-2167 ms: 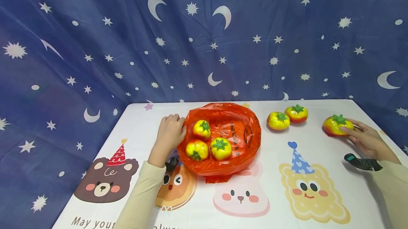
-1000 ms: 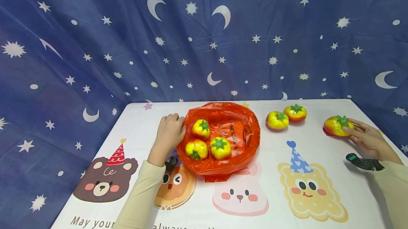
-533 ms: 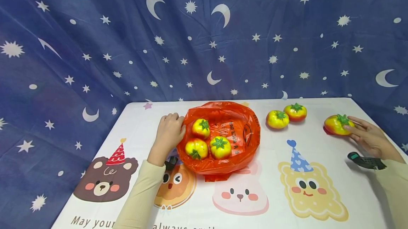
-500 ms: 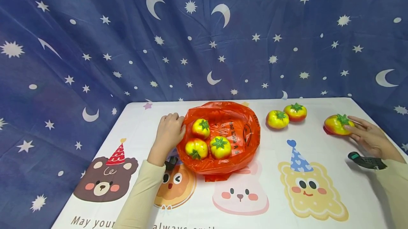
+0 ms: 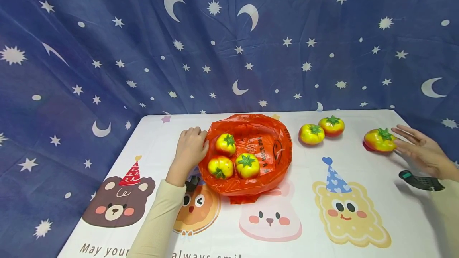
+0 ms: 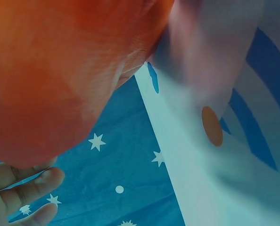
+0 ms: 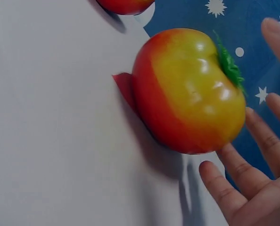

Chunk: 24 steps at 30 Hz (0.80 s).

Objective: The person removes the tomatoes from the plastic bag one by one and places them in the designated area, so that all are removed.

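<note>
Lying farthest left on the white tablecloth [image 5: 308, 160] is a printed brown bear [image 5: 116, 206], its party hat red. Next comes the left hand [image 5: 191, 148], in a cream sleeve [image 5: 157, 218], set against the left rim of a red plastic bag [image 5: 251, 188]. From above its knuckles are bent; the left wrist view shows several fingers loosely extended beside the bag, but with the thumb's grip hidden I cannot tell whether it pinches the plastic. The bag gapes upward, with dark lettering on its inner wall, and three yellow-and-red fruits [image 5: 247, 165] with green leaf tops sit together in its left part. To its right a pair of matching fruits [image 5: 311, 134] stands close together on the cloth, the right one farther back. Well apart from these, farther right, is a lone fruit [image 5: 380, 140] with a dark red scrap [image 7: 125, 92] showing at its base. Just beside that fruit is the right hand [image 5: 421, 146], fingers spread wide and grasping nothing; whether a fingertip brushes the skin I cannot tell. A black device [image 5: 421, 180] sits below its wrist.
</note>
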Tool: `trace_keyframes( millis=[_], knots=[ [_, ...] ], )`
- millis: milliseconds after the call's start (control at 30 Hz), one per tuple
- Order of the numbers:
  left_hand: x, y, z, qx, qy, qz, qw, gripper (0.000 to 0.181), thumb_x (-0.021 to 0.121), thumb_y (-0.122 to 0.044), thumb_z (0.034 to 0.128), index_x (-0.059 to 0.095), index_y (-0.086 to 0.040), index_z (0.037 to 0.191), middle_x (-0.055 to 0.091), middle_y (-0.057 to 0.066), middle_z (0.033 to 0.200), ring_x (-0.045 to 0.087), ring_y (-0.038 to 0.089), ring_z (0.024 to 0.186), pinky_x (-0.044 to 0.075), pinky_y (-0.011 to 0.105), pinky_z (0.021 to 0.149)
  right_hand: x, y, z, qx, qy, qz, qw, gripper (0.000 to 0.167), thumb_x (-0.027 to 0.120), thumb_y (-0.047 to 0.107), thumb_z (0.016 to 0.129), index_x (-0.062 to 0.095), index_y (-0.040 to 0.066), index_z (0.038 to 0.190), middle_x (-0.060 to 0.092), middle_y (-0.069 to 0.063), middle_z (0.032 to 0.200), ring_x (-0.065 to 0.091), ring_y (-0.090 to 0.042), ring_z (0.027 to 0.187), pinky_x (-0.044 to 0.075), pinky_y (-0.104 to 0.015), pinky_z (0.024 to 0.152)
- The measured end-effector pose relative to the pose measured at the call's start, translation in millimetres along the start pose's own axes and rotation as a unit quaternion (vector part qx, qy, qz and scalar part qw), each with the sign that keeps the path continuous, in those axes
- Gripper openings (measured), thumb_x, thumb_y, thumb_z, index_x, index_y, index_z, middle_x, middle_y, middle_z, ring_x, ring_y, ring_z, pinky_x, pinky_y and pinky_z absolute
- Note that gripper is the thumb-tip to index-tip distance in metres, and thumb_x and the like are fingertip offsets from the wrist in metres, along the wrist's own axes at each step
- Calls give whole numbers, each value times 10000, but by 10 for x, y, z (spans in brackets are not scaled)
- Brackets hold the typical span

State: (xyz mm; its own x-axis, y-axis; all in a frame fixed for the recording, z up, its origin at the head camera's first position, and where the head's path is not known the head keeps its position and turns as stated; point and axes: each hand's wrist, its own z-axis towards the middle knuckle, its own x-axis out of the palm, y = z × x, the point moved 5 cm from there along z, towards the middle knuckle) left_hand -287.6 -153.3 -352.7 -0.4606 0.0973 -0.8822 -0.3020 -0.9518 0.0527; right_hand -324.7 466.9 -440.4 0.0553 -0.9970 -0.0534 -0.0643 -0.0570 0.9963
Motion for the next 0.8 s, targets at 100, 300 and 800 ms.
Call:
trace_keyframes(
  millis=[100,300,800],
  knots=[
    [-5,-5,1,12,-26,-3,10000,158,630,-156,836,670,-23,910,598,129,796,566,289,755,489,454,791,5,91,-22,-355,4,-23,9994,712,516,84,941,135,316,1496,323,226,1400,472,188,936,443,-10,694],
    [-14,-5,5,34,-43,-12,10000,157,629,-157,836,669,-20,903,593,130,786,564,292,747,486,455,785,45,289,-63,-890,0,-57,9960,668,509,36,934,205,266,1483,395,183,1345,473,152,1016,408,0,816],
    [-18,-9,0,3,-31,-64,10000,157,635,-157,834,669,-21,906,606,135,800,572,294,760,490,457,794,282,755,-134,-1718,468,45,9840,611,437,-62,936,259,160,1478,413,110,1413,498,90,1107,406,-6,816]
  ],
)
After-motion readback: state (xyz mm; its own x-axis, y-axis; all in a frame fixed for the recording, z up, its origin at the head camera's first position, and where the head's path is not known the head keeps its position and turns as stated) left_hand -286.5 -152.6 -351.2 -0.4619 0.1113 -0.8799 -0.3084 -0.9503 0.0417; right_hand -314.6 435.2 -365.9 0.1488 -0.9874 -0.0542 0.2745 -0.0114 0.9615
